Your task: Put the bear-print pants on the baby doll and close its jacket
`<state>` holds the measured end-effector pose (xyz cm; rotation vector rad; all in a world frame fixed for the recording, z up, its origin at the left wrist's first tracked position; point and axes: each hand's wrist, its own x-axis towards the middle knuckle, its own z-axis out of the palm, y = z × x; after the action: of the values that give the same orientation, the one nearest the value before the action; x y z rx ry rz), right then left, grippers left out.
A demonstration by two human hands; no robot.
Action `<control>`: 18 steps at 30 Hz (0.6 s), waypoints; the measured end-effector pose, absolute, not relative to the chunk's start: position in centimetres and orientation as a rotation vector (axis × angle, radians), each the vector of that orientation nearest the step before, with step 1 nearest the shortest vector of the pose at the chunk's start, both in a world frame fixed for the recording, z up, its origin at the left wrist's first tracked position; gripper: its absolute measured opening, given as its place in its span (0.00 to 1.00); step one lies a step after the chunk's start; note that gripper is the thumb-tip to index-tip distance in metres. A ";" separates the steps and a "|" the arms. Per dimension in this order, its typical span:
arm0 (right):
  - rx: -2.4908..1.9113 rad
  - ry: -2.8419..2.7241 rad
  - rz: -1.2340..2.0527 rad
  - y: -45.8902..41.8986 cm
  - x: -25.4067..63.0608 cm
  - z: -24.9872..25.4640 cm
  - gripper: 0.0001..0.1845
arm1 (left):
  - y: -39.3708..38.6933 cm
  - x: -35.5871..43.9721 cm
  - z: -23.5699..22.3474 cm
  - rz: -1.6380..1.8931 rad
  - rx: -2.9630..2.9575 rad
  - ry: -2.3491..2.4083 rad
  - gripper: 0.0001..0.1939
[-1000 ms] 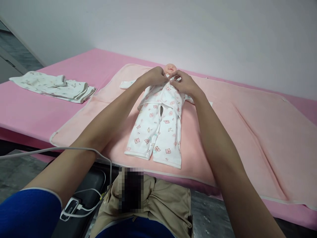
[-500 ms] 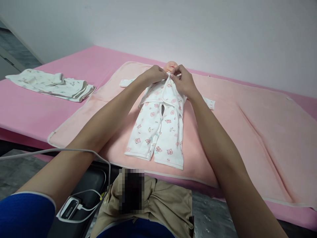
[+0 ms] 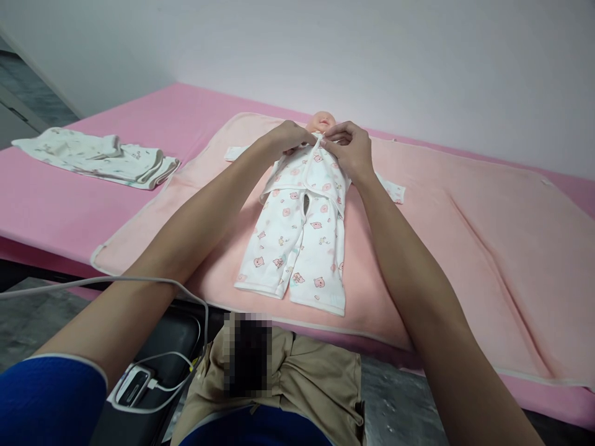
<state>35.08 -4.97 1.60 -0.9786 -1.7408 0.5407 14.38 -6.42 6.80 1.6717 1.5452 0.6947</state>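
A baby doll (image 3: 323, 120) lies on its back on a peach blanket (image 3: 446, 260), its head toward the wall. It wears a white printed jacket (image 3: 297, 170) and matching split-crotch trousers (image 3: 267, 248). My left hand (image 3: 294, 135) pinches the jacket's front edge just below the doll's chin. Opposite it, my right hand (image 3: 351, 147) has thumb and fingers closed on the same neckline, the fingertips of both hands nearly touching. Whatever fastener may be between the fingertips is too small to make out. The jacket sleeves stretch out to either side.
Folded white printed cloth (image 3: 102, 158) rests at the left on the pink bed surface (image 3: 56, 204). A white cable (image 3: 153, 280) crosses over my left forearm. Below, a small white device (image 3: 132, 387) sits on a black surface. A pale wall stands behind the bed.
Both hands stay at the doll's neckline. My right hand has turned slightly, its fingers spreading a little further over the collar. The jacket front has barely shifted.
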 end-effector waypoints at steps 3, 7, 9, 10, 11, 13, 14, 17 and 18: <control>-0.963 -1.733 0.569 -5.1 35.0 1.6 0.20 | -6.6 14.5 6.8 0.747 1.596 1.520 0.21; -0.930 -1.696 0.677 -5.0 35.2 1.5 0.22 | -6.2 14.3 6.5 0.775 1.554 1.503 0.20; -0.933 -1.679 0.714 -4.9 35.3 1.6 0.22 | -6.1 14.1 6.4 0.773 1.560 1.496 0.19; -0.940 -1.677 0.732 -4.9 35.4 1.7 0.22 | -6.0 14.0 6.3 0.780 1.568 1.488 0.19; -0.949 -1.677 0.751 -4.9 35.4 1.8 0.22 | -5.9 14.0 6.2 0.786 1.576 1.479 0.18; -0.971 -1.686 0.793 -4.9 35.4 2.3 0.23 | -5.7 13.8 6.0 0.801 1.594 1.467 0.17; -0.980 -1.692 0.815 -4.9 35.4 2.5 0.24 | -5.6 13.8 5.9 0.804 1.601 1.462 0.17; -1.005 -1.706 0.867 -5.0 35.4 3.2 0.23 | -5.0 13.6 5.4 0.795 1.573 1.450 0.16; -1.013 -1.708 0.878 -5.1 35.5 3.3 0.22 | -4.8 13.5 5.3 0.774 1.540 1.437 0.15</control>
<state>35.45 -5.13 3.33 -1.0134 -1.7084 0.8783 13.53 -4.81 5.34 1.5400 1.4369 0.7743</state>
